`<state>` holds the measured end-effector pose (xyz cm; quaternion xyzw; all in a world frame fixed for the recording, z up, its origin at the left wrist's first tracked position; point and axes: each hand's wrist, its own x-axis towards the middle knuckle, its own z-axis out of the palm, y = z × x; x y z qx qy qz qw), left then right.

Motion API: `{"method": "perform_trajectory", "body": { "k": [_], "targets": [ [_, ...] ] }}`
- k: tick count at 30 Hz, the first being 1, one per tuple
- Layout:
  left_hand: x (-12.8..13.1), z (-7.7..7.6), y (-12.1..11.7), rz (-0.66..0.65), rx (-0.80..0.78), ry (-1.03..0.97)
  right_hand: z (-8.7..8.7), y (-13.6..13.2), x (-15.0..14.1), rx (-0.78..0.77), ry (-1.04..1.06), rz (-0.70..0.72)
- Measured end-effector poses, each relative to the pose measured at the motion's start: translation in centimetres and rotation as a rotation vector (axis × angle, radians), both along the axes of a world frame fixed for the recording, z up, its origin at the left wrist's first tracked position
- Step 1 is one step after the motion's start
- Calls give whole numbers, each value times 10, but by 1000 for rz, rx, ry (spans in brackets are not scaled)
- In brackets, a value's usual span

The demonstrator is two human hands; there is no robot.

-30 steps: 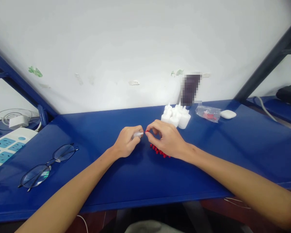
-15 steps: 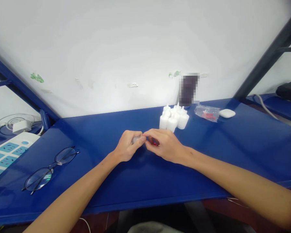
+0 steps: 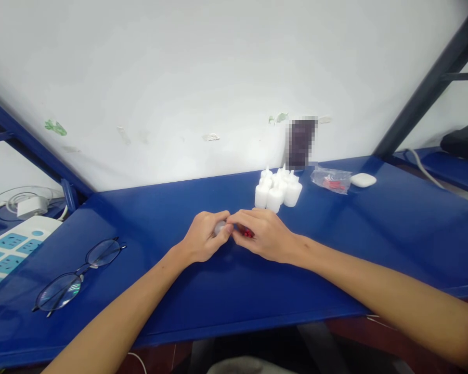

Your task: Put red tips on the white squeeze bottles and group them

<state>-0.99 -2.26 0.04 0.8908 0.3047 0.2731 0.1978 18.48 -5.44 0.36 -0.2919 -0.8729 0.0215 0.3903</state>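
Observation:
My left hand (image 3: 205,237) is wrapped round a small whitish bottle (image 3: 219,227), most of which its fingers hide. The fingertips of my right hand (image 3: 265,235) meet my left thumb and fingers at one end of the bottle. Several small red caps (image 3: 248,234) show in the curl of my right hand, under the palm. Just beyond the right hand, a cluster of white squeeze bottles (image 3: 275,197) with pointed tips stands upright on the blue table (image 3: 234,291).
At the back right lie a clear plastic bag (image 3: 329,181) with red pieces and a white rounded case (image 3: 363,180). A dark blurred panel (image 3: 301,143) leans against the wall. Glasses (image 3: 78,272) and a power strip (image 3: 17,246) lie at the left.
More of the red caps shows in my right hand, and a little more of the bottle shows in my left. Both hands stay together; the view has shifted slightly.

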Motion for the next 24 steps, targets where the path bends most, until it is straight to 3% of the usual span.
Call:
{"method": "perform_trajectory", "body": {
  "k": [3,7,10,17,21,24],
  "targets": [
    [-5,4,4,8,20,43,3,-1,1,-39,14,-35],
    [-14,7,11,170,66,106,5,3,4,-134,19,-184],
    [-15,7,13,207,129,210,2,9,4,-170,-52,-263],
    [-11,3,14,195,241,379,1,15,1,-187,-167,-298],
    [-16,2,20,313,279,440,9,7,4,-240,-170,-364],
    [-20,2,23,408,282,442,11,2,7,-242,-221,-327]
  ]
}}
